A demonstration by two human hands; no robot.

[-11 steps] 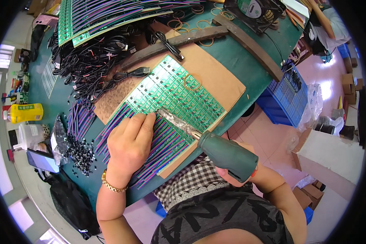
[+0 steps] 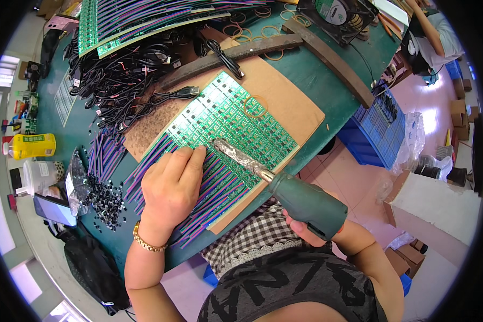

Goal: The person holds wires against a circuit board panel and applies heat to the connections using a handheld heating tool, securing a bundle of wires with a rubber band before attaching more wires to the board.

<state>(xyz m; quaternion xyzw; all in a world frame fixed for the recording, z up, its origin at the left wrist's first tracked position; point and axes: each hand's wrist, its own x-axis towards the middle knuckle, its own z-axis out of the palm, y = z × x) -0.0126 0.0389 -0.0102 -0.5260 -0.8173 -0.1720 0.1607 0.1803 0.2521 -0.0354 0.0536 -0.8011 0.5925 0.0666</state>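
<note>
A green circuit board panel lies tilted on brown cardboard, rows of small parts across it. Purple, blue and red wires run from its middle over its near side. My left hand rests on these wires, thumb and fingers pinched together at their board end; what they hold is hidden. My right hand is wrapped round the dark green handle of a soldering iron. Its thick, worn metal tip points at the board, just right of my left fingertips. One rubber band lies on the panel.
Black USB cables are heaped at the back left, below more wired panels. Dark metal bars and a fan sit at the back. Small black parts and a yellow bottle are left. Blue crate stands right.
The soldering iron's tip has shifted slightly up and right, away from my left fingertips, and its handle has moved a little right with my right hand. My left hand stays nearly in place.
</note>
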